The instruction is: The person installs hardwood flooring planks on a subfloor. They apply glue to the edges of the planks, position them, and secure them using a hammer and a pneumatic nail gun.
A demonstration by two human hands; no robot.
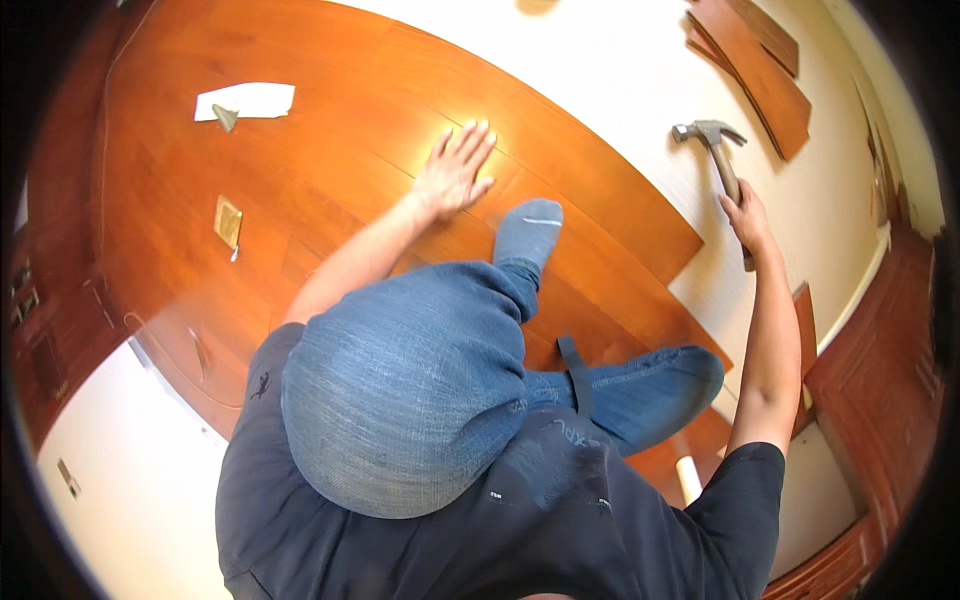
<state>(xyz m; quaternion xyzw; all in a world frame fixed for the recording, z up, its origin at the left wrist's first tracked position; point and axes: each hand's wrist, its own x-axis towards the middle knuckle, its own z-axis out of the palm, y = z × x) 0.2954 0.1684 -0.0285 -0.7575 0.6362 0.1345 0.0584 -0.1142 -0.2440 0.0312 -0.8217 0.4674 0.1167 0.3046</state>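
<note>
While the person is crouching on the laid wood flooring [330, 170], a white scrap of paper [250, 100] and a small tan block [228, 221] are sitting off to the left, well apart from either hand. Moving right, the left hand [455, 170] is lying flat on the boards just ahead of the grey-socked foot [527, 235], fingers straight and only slightly spread, holding nothing. Further right, the right hand [748, 220] is wrapping shut around the handle of a claw hammer [712, 135], its head raised over the pale underlay [640, 70]; thumb's probably curled behind, hard to see. Spare planks [760, 70] are lying at top right.
</note>
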